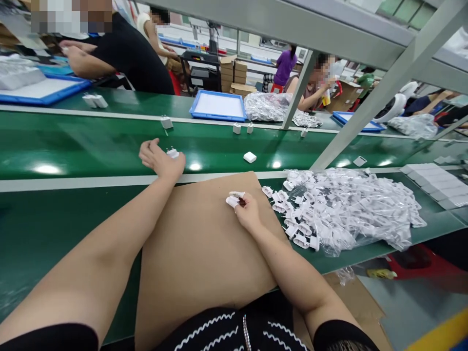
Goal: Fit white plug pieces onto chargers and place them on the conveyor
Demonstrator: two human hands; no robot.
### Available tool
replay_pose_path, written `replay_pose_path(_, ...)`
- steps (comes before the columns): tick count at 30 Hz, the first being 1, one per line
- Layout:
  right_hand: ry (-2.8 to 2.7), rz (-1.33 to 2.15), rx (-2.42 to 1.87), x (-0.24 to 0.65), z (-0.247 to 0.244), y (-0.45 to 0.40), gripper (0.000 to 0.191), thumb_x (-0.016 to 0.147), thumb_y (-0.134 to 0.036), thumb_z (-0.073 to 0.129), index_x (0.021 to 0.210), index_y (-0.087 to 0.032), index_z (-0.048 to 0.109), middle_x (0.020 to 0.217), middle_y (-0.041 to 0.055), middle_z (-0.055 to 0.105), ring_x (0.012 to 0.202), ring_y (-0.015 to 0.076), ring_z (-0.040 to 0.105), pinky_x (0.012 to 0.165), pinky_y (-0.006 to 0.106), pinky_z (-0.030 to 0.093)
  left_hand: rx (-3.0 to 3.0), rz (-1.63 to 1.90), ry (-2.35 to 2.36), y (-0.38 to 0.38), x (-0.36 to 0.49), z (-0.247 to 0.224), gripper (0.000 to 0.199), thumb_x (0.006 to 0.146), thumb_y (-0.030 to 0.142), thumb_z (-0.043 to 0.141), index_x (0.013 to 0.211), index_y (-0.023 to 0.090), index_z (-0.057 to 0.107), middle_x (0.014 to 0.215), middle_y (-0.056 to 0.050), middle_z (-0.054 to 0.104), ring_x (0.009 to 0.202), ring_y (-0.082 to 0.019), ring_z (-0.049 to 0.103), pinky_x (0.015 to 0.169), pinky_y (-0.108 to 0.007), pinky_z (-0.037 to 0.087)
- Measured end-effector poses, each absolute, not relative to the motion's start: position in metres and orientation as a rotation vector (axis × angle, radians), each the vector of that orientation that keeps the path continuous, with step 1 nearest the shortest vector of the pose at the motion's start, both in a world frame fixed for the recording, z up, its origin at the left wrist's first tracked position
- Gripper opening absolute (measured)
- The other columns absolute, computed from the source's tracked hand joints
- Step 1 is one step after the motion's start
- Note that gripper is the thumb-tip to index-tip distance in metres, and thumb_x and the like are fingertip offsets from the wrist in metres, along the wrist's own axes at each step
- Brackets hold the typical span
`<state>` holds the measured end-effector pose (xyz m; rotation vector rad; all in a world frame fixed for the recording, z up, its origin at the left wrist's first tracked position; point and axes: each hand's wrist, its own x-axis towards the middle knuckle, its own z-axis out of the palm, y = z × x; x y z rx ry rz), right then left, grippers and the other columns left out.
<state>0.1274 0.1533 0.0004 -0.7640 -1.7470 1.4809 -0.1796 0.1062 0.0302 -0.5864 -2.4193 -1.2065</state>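
While the right hand [249, 212] hovers low over the cardboard sheet [204, 253], its thumb and fingertips are pressed together, pinching a small white charger [231, 201]. That charger sits at the hand's leftward end, its long axis running roughly sideways across the sheet, so its free end points toward the other hand. The left hand [161, 160] lies palm down on the green conveyor belt [73, 146], just beyond the sheet's far edge, with fingers loosely spread. A two-pronged white plug charger [172, 153] sits touching or just beside its right side; whether it is held, I cannot tell. A white cube charger [250, 157] stands on the belt beyond the sheet, nearer the right hand than the left. Just right of the sheet, a heap of white chargers in clear plastic film [343, 209] lies close to the right hand, with a row of white boxes [431, 181] further right. Beyond the sheet, across the belt, are a blue-framed tray [217, 105] and a co-worker's forearm [87, 62].
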Motion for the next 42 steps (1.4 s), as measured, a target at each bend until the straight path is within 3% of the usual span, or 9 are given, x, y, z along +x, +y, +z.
replay_pose_path(4,-1.733,1.445,-0.8,0.127,0.001,0.154,0.028,0.08,-0.036,0.079,0.104,-0.023,0.081,0.108,0.006,0.072,0.09,0.0179,0.07,0.087,0.033,0.059,-1.247,-1.315,-2.417,0.162,-0.135,0.031,0.044,0.088,0.036,0.066,0.126,0.015,0.064,0.126,-0.017,0.066,0.12,-0.035,0.059,0.111,-0.052,0.042)
replay_pose_path(6,-1.712,1.466,-0.818,0.128,0.002,0.155,0.031,0.079,-0.038,0.079,0.106,-0.022,0.081,0.11,0.0069,0.072,0.09,0.0177,0.07,0.083,0.032,0.059,-1.448,-1.319,-2.539,0.199,-0.111,0.029,0.044,0.091,0.037,0.063,0.129,0.014,0.064,0.125,-0.018,0.068,0.122,-0.036,0.058,0.11,-0.051,0.043)
replay_pose_path(10,-1.607,1.573,-0.831,0.131,0.006,0.156,0.039,0.075,-0.045,0.082,0.104,-0.02,0.08,0.114,0.0082,0.072,0.085,0.0174,0.069,0.067,0.028,0.056,-1.452,-1.302,-2.717,0.258,-0.07,0.026,0.061,0.086,0.04,0.075,0.136,0.009,0.058,0.156,-0.027,0.048,0.149,-0.045,0.034,0.119,-0.054,0.031)
replay_pose_path(14,-1.458,1.638,-0.874,0.132,0.011,0.162,0.044,0.068,-0.047,0.086,0.101,-0.019,0.08,0.108,0.0078,0.076,0.078,0.0159,0.066,0.059,0.025,0.05,-1.289,-1.406,-2.828,0.273,-0.052,0.026,0.044,0.082,0.03,0.078,0.119,0.012,0.062,0.138,-0.029,0.061,0.139,-0.046,0.046,0.112,-0.057,0.036)
replay_pose_path(21,-1.069,1.934,-0.771,0.137,0.028,0.178,0.032,0.061,-0.031,0.083,0.091,-0.02,0.076,0.092,0.0044,0.079,0.075,0.0157,0.067,0.069,0.028,0.054,-1.509,-1.589,-2.6,0.214,-0.054,0.022,0.044,0.072,0.015,0.072,0.114,0.02,0.061,0.123,-0.011,0.069,0.105,-0.027,0.067,0.095,-0.039,0.053)
replay_pose_path(27,-1.111,2.008,-0.694,0.139,0.038,0.17,0.03,0.063,-0.032,0.083,0.09,-0.021,0.074,0.097,0.0053,0.08,0.082,0.0186,0.07,0.071,0.031,0.057,-1.653,-2.114,-2.385,0.103,-0.035,0.003,0.047,0.07,0.036,0.08,0.11,0.021,0.062,0.114,-0.011,0.073,0.099,-0.027,0.073,0.094,-0.046,0.06)
replay_pose_path(30,-1.187,1.991,-0.681,0.14,0.042,0.163,0.036,0.062,-0.038,0.088,0.092,-0.021,0.076,0.1,0.0059,0.079,0.084,0.0181,0.069,0.074,0.031,0.057,-1.675,-2.065,-2.337,0.055,-0.013,-0.003,0.039,0.076,0.043,0.078,0.105,0.02,0.067,0.118,-0.013,0.072,0.104,-0.028,0.074,0.098,-0.047,0.061)
replay_pose_path(36,-1.628,1.673,-0.794,0.145,0.045,0.16,0.044,0.066,-0.046,0.09,0.101,-0.021,0.08,0.102,0.0056,0.078,0.085,0.0174,0.068,0.063,0.026,0.051,-1.623,-2.027,-2.447,0.021,0.012,0.0,0.064,0.079,0.044,0.08,0.136,0.024,0.062,0.124,-0.011,0.072,0.113,-0.029,0.072,0.105,-0.047,0.057)
replay_pose_path(42,-2.131,1.157,-0.576,0.151,0.045,0.15,0.025,0.089,-0.034,0.073,0.112,-0.026,0.079,0.114,0.0047,0.077,0.105,0.0206,0.072,0.096,0.036,0.058,-1.746,-1.913,-2.409,0.025,0.006,0.006,0.042,0.085,0.061,0.074,0.105,0.023,0.077,0.108,-0.009,0.076,0.104,-0.03,0.07,0.093,-0.045,0.058)
